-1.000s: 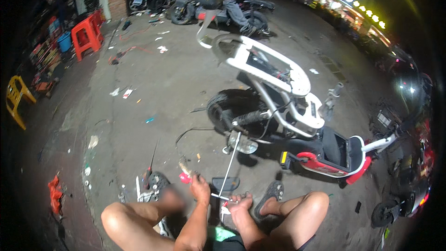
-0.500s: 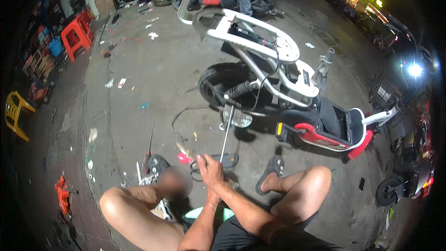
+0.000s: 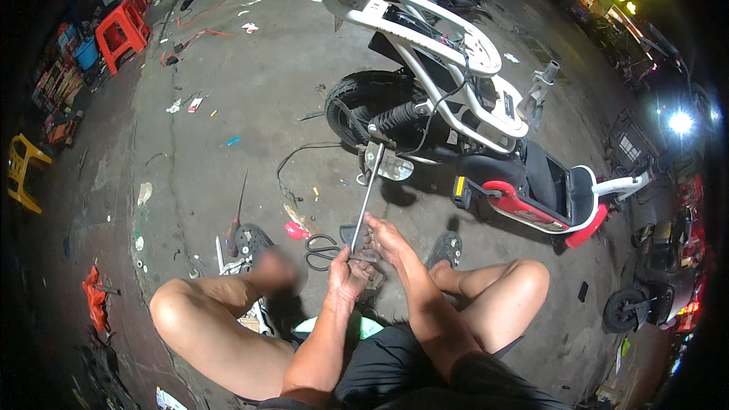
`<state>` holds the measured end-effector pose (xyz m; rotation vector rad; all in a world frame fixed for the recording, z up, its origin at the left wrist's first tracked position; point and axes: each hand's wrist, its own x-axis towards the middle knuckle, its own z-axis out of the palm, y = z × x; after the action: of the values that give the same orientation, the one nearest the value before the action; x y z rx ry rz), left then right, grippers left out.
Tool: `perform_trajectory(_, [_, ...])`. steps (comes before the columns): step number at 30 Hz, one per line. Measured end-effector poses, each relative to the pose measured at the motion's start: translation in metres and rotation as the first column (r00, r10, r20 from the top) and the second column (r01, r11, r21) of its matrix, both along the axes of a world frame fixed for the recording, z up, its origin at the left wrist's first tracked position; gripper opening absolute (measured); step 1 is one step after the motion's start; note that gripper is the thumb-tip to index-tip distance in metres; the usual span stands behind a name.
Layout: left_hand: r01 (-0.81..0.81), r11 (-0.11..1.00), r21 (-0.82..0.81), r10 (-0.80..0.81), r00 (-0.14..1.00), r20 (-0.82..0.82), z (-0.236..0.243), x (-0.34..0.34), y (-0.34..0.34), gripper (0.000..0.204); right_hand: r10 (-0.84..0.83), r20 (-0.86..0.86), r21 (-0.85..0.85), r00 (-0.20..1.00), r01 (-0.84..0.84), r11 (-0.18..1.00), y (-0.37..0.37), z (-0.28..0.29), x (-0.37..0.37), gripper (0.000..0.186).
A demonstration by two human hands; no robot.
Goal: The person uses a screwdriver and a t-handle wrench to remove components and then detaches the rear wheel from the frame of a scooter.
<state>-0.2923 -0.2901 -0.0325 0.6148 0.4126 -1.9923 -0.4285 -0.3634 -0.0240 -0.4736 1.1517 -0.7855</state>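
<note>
A long metal rod tool with a short crosswise handle [image 3: 370,191] slopes down from beside the rear wheel [image 3: 355,104] of a white-framed scooter [image 3: 474,110] toward my lap. Its upper end meets a fitting below the shock absorber [image 3: 397,118]. My left hand [image 3: 347,279] is closed round the handle at the lower end. Just right of the shaft is my right hand [image 3: 389,241], thumb raised and fingers loosely bent and apart; whether it touches the tool is unclear. Black-handled scissors [image 3: 322,251] lie on the ground left of the handle.
A screwdriver [image 3: 236,224] lies by my left shoe [image 3: 253,241], with a pink scrap [image 3: 297,231] nearby. A black cable [image 3: 280,171] curls over the ground. Red stools [image 3: 121,34] and a yellow chair [image 3: 27,171] stand at left. A dark scooter [image 3: 645,292] is at right.
My hands were crossed together at the handle; now they are apart, the right one moved up and right, the left one uncovered. The view has shifted slightly.
</note>
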Motion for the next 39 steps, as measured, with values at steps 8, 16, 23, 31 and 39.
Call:
perform_trajectory(8, [0.147, 0.985, -0.095, 0.089, 0.043, 0.995, 0.023, -0.016, 0.038, 0.036, 0.027, -0.268, -0.1, 0.963, -0.056, 0.993, -0.005, 0.003, 0.011, 0.028])
perform_trajectory(16, [0.059, 0.996, 0.061, -0.084, 0.816, 0.572, 0.021, 0.012, 0.015, 0.034, 0.09, -0.378, -0.114, 0.921, -0.143, 0.983, -0.012, 0.025, 0.016, 0.03])
perform_trajectory(23, [0.116, 0.993, 0.032, -0.096, 0.608, 0.788, 0.024, 0.004, 0.027, 0.032, 0.153, -0.111, -0.03, 0.982, -0.157, 0.987, -0.018, 0.023, 0.022, 0.029])
perform_trajectory(31, [0.522, 0.849, -0.084, 0.426, -0.582, 0.692, 0.039, -0.004, 0.055, 0.05, 0.081, -0.421, -0.149, 0.904, -0.157, 0.976, -0.019, 0.02, 0.026, 0.041])
perform_trajectory(39, [0.318, 0.935, -0.159, 0.106, 0.176, 0.979, 0.032, -0.001, 0.027, 0.027, 0.115, -0.383, -0.093, 0.917, -0.162, 0.982, -0.024, 0.028, 0.025, 0.041])
